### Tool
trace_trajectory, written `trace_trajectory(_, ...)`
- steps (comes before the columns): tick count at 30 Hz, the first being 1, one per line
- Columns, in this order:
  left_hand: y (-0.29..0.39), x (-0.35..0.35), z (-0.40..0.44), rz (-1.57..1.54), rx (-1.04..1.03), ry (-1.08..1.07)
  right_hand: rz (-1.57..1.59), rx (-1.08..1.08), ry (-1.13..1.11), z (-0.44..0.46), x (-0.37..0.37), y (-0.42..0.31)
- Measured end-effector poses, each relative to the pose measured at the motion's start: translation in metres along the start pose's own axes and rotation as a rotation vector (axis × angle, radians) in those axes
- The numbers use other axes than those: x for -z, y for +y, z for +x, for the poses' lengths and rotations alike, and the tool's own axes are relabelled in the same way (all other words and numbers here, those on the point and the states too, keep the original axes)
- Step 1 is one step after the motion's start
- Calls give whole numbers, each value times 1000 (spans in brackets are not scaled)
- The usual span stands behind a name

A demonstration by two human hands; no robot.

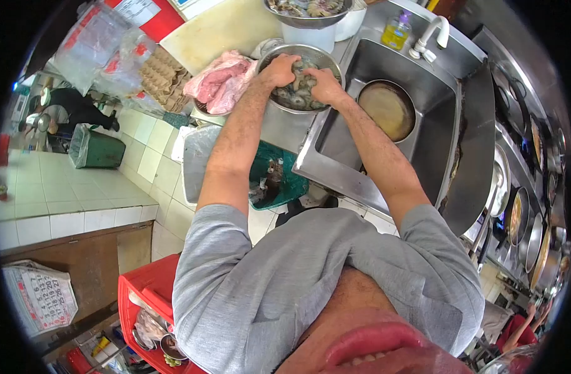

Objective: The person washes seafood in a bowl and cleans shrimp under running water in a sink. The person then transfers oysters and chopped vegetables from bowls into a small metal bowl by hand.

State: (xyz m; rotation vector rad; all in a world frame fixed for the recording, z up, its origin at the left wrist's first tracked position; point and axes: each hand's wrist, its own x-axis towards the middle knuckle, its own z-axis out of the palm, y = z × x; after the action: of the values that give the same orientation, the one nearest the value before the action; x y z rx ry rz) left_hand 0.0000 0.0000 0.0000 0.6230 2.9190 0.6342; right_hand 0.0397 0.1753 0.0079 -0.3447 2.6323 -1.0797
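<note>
A round metal bowl (pixel 303 110) stands on the counter beside the sink, with wet, grey raw shrimp (pixel 293 96) in it. Both of my hands are inside its rim. My left hand (pixel 281 70) is over the bowl's left side, fingers curled down against the shrimp. From the right comes my right hand (pixel 326 86), its thumb and fingers bent and closed on the shrimp near the middle. Just left of the bowl, a pile of pink raw meat (pixel 222 81) in clear plastic sits in a dark basket.
The steel sink (pixel 438 124) holds a round pan of cloudy liquid (pixel 386 111). A faucet (pixel 432 38) and a yellow soap bottle (pixel 396 31) stand behind it. Another bowl of seafood (pixel 307 22) is at the back. Below is a green bin (pixel 298 181); egg trays (pixel 164 75) are left.
</note>
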Motion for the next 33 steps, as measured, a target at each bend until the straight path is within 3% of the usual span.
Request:
trace_trajectory(3,-7,8,-2,47,153,91,-48,198,-90,16,-1,1)
trace_trajectory(6,-2,6,-3,-6,165,83,152,127,-65,7,14,-4)
trace_trajectory(8,1,14,-3,-350,266,-81,477,-110,66,4,20,-14)
trace_trajectory(9,0,13,-1,-349,266,-84,480,-113,67,14,14,-8)
trace_trajectory(11,-4,12,6,-474,338,120,28,-69,233,41,-2,11)
trace_trajectory(16,-11,3,14,-56,252,67,72,67,317,27,6,4)
trace_trajectory(19,-15,-4,13,-336,288,215,213,168,341,16,6,2)
trace_trajectory(21,-15,-2,16,-701,337,289,261,213,378,14,5,2)
trace_trajectory(25,-8,2,15,-882,286,430,260,161,415,16,-2,9)
trace_trajectory(27,-14,1,17,-764,295,435,236,123,442,16,1,8)
trace_trajectory(29,-19,-4,18,-646,305,442,-111,201,303,12,8,2)
trace_trajectory(33,-17,-9,16,-599,355,471,-415,108,204,20,-2,5)
